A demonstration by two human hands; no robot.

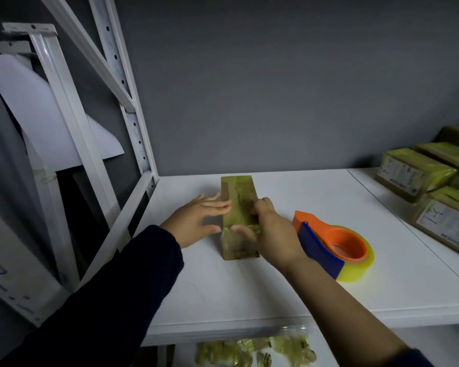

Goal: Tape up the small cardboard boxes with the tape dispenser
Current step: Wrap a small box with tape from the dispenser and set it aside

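Note:
A small cardboard box (239,200) wrapped in yellowish tape lies lengthwise on the white shelf (276,282). My left hand (196,221) lies against its left side with straight fingers, fingertips touching the box. My right hand (270,234) grips the box's near right part, thumb on top and fingers curled around the side. The tape dispenser (329,245), orange and blue with a yellow tape roll, lies on the shelf just right of my right hand, untouched.
Several taped boxes with labels (414,176) are stacked at the right end of the shelf. A white metal rack upright (133,112) stands at the left. Crumpled tape scraps (255,350) lie on a lower level. A grey wall closes the back.

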